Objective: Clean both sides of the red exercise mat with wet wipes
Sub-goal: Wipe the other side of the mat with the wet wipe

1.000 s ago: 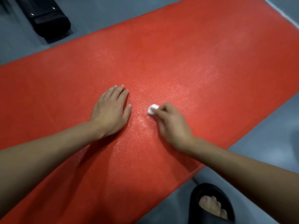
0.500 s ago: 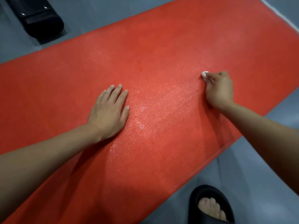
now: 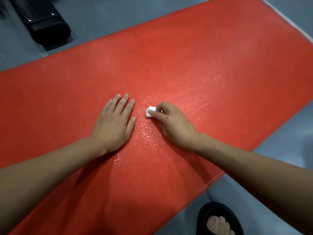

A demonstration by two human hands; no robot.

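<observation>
The red exercise mat [image 3: 194, 56] lies flat on the grey floor and runs diagonally across the view. Its middle shines with wet streaks. My left hand [image 3: 115, 122] rests flat on the mat with its fingers straight and spread. Just right of it, my right hand [image 3: 174, 124] pinches a small folded white wet wipe [image 3: 150, 111] and presses it on the mat. Only the wipe's left end shows beyond my fingers.
A black glossy bench or equipment base [image 3: 45, 24] stands on the floor beyond the mat's far edge at top left. My foot in a black slipper [image 3: 218, 219] is on the grey floor [image 3: 279, 145] by the mat's near edge, bottom right.
My right hand swept the wipe out to the right across the mat half a second ago and has now come back left beside my left hand. My left hand stayed in place.
</observation>
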